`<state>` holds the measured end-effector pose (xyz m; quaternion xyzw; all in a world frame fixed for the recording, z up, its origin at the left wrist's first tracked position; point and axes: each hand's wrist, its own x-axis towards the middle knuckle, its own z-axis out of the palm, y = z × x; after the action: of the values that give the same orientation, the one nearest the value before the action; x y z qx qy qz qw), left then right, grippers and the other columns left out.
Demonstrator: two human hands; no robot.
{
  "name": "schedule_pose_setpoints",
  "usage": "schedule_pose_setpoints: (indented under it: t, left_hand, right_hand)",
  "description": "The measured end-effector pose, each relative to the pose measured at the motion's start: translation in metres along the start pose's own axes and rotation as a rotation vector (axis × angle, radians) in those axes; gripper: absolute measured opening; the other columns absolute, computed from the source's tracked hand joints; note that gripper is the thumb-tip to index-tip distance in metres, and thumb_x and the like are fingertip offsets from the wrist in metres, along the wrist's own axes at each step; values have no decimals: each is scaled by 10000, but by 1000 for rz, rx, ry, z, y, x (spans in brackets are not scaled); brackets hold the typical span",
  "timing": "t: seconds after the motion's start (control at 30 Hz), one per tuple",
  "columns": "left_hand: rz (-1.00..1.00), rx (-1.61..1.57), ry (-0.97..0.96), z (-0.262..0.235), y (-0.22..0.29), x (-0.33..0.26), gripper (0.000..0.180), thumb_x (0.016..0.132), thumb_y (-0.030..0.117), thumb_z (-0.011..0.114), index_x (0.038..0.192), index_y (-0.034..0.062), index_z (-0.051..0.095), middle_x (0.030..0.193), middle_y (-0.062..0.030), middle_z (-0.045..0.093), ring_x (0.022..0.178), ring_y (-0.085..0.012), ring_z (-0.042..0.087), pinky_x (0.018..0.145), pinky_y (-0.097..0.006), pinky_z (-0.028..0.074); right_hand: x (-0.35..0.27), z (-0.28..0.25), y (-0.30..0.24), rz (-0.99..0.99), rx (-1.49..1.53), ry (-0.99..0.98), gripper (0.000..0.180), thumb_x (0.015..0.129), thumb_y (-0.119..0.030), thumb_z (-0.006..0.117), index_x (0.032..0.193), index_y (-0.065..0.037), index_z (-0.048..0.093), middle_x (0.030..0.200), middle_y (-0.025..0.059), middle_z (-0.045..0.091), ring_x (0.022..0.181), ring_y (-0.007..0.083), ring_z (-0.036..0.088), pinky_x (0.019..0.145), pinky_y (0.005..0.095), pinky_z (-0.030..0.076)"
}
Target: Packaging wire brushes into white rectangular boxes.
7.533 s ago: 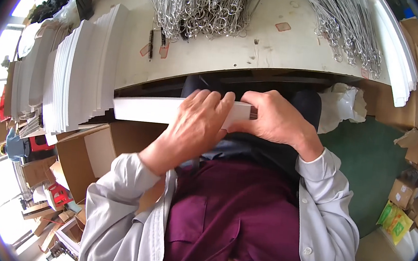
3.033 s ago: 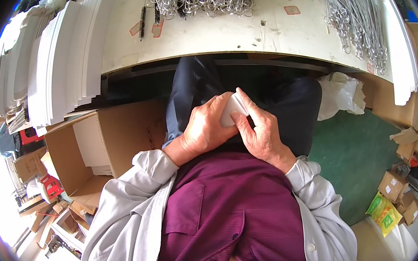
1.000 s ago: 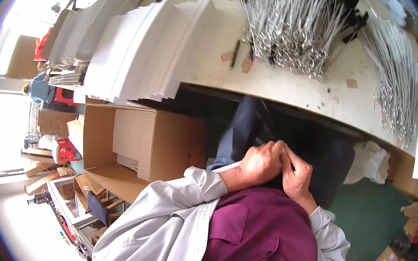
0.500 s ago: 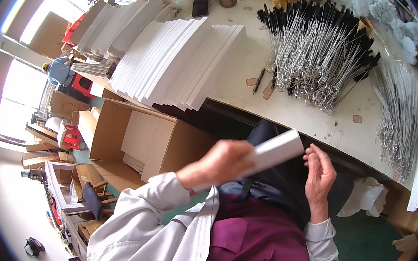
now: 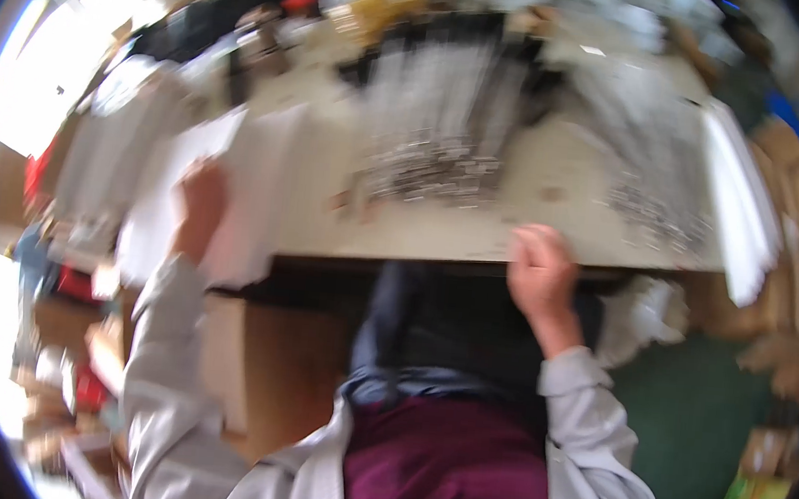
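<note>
My left hand (image 5: pixel 202 202) is over the row of long white boxes (image 5: pixel 257 190) at the table's left. Its fingers are curled round one long white box (image 5: pixel 218 131), whose far end shows beyond the knuckles; blur hides the exact grip. By the table's front edge, my right hand (image 5: pixel 542 271) is closed with its fingers curled in, and nothing sticks out of it. Ahead of it lies a big heap of wire-handled brushes (image 5: pixel 440 110) with black bristles and looped ends. A second pile of thin wire pieces with looped ends (image 5: pixel 658 177) lies to the right.
More white boxes (image 5: pixel 741 199) stand at the table's right end. An open cardboard carton (image 5: pixel 261 361) is below the table's left front edge. A steel bottle (image 5: pixel 264 43), a dark phone (image 5: pixel 237 78) and a yellow bundle (image 5: pixel 382 10) are toward the back.
My left hand has carried the white box from over my lap up and left to the row of boxes. My right hand has curled closed. The view has swung right and blurred.
</note>
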<state>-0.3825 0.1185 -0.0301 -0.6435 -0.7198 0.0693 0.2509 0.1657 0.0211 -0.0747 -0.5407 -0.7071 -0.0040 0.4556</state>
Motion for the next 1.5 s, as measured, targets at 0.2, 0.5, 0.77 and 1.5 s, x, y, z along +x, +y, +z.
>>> schedule_pose_setpoints:
  t: [0.2, 0.5, 0.77, 1.5]
  left_hand:
    - [69, -556, 287, -112, 54, -63, 482, 887, 72, 732, 1336, -28, 587, 1248, -276, 625, 1154, -475, 609, 972, -529, 504]
    - [235, -1080, 351, -127, 214, -97, 234, 918, 55, 704, 1139, -16, 675, 1111, -202, 702, 1015, -396, 683, 908, -447, 546]
    - [75, -1058, 504, -82, 239, -85, 213, 959, 82, 667, 1150, -9, 694, 1204, -193, 690, 1119, -376, 658, 974, -438, 520]
    - [-2, -1013, 459, -85, 243, -85, 257, 948, 132, 669, 1162, -10, 681, 1247, -226, 663, 1197, -397, 618, 1011, -466, 500]
  right_hand:
    - [-2, 3, -10, 78, 143, 34, 61, 877, -88, 698, 925, -53, 713, 971, 123, 718, 907, 335, 700, 802, 413, 578]
    - [9, -57, 25, 23, 95, 114, 76, 923, -120, 688, 942, -46, 690, 940, 123, 718, 868, 351, 696, 755, 422, 572]
    - [11, -175, 138, 144, -538, 274, 174, 871, -106, 731, 1023, -28, 698, 1075, 128, 714, 1003, 337, 677, 907, 438, 551]
    - [57, -85, 90, -46, -411, -131, 211, 902, -210, 719, 1040, -50, 717, 1045, 108, 690, 1029, 303, 619, 935, 432, 511]
